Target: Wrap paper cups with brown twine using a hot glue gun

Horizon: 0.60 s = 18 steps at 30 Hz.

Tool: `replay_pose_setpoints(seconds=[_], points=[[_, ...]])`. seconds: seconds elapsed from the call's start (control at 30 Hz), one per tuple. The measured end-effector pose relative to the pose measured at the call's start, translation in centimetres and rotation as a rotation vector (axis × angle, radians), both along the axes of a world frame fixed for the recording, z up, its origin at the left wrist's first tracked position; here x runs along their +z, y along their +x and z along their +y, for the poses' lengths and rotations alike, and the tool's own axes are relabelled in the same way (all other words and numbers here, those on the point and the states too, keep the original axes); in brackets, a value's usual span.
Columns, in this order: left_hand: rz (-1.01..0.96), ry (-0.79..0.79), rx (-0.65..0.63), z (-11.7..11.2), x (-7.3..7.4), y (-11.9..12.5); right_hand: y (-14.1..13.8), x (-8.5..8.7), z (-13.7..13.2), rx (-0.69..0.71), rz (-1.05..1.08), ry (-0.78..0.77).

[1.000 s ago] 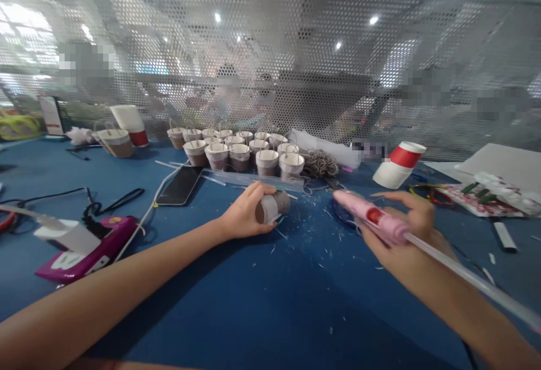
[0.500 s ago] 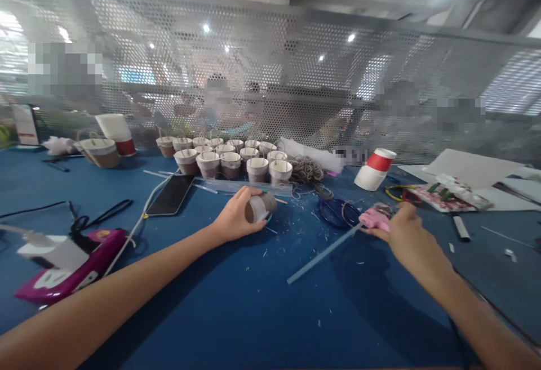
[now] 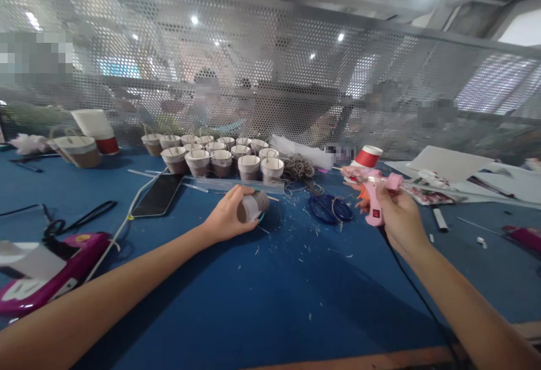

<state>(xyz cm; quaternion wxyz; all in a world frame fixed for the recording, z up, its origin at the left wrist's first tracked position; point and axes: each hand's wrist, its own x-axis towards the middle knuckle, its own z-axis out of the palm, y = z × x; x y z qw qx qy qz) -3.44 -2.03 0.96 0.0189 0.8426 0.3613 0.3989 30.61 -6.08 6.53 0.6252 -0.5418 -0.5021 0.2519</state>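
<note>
My left hand [image 3: 226,218] is wrapped round a small paper cup [image 3: 252,206] lying on its side on the blue table [image 3: 270,297]; the cup looks wound with brownish cord. My right hand [image 3: 395,215] grips a pink hot-glue gun [image 3: 374,192] by its handle, held above the table to the right, nozzle pointing left, its black cable trailing toward me. Blue-handled scissors [image 3: 330,208] lie between my two hands.
A cluster of several finished cups [image 3: 220,159] stands at the back, with a coil of twine [image 3: 298,166] and clear glue sticks [image 3: 236,186] beside it. A phone [image 3: 157,195] lies left of centre. A magenta device [image 3: 46,280] sits at the left, red-and-white cups [image 3: 367,157] at the right, mesh screen [image 3: 270,77] behind.
My right hand has turned the glue gun upright by its handle and raised it to the right; the long glue stick seen trailing from it is out of view. My left hand stays on the cup.
</note>
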Motion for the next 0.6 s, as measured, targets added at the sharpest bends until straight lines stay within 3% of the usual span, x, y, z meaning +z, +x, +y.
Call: replay_pose_setpoints(seconds=[0.23,0.43,0.6], points=[[0.009,-0.003,0.003,0.1,-0.1,0.0,-0.5,0.4,-0.1,0.138,0.283,-0.116],[0.014,-0.004,0.004,0.1,0.0,-0.1,-0.1,1.0,-1.2,0.301,0.327,-0.171],[0.018,-0.007,0.000,0.1,-0.1,-0.1,0.6,0.7,-2.0,0.297,0.397,-0.197]])
